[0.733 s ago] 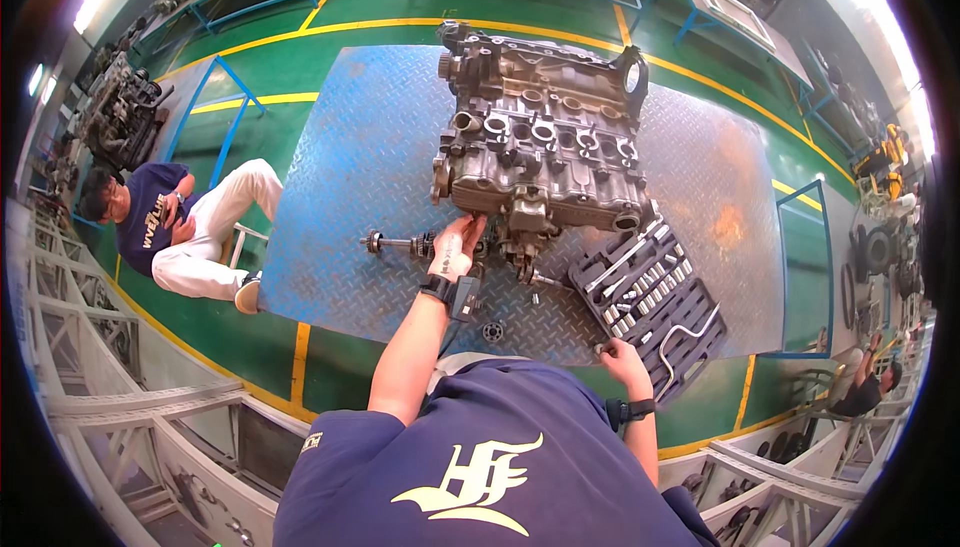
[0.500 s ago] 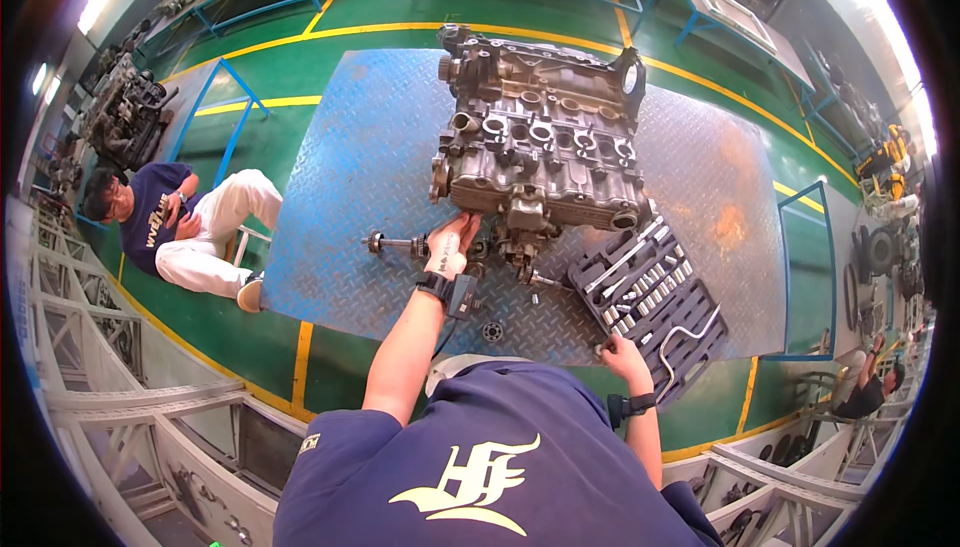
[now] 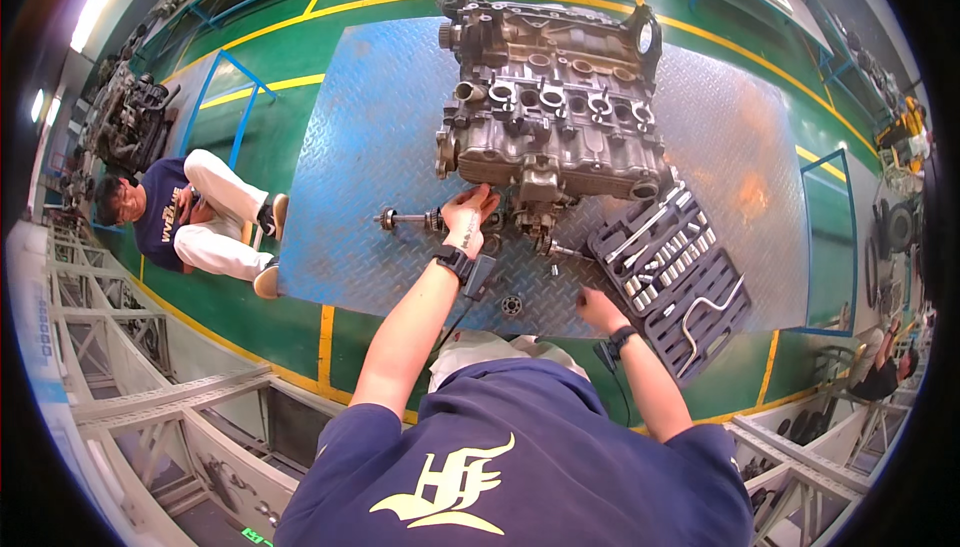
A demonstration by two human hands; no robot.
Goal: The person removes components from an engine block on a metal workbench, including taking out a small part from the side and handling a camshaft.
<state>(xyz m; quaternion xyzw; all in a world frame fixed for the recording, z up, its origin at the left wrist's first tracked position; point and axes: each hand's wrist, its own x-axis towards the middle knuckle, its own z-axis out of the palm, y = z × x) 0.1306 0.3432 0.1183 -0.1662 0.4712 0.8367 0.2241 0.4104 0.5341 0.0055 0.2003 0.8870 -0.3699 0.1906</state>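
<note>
A greasy metal engine block [image 3: 550, 152] stands on the steel plate table in front of me. At its lower near edge is my left hand [image 3: 468, 217], fingers curled by the block; what they grip is hidden. A metal shaft [image 3: 408, 218] lies left of that hand. My right hand [image 3: 602, 311] hovers over the table's near edge, beside an opened black socket set case [image 3: 655, 327]. Its fingers are pinched together, on something too small to make out. Between my hands lie a small metal socket [image 3: 555, 270] and a round ring-shaped part [image 3: 512, 304].
Sockets and a bent speed handle [image 3: 715, 305] lie in the case. A bar [image 3: 570, 250] reaches from the block's underside toward it. The blue-worn table [image 3: 345, 167] spreads around the block. At the left sits another person [image 3: 180, 207], shoes close to the table edge.
My right hand has moved up and left, away from the case's near side toward the table's middle. My left hand stays at the block. The whole view has shifted slightly.
</note>
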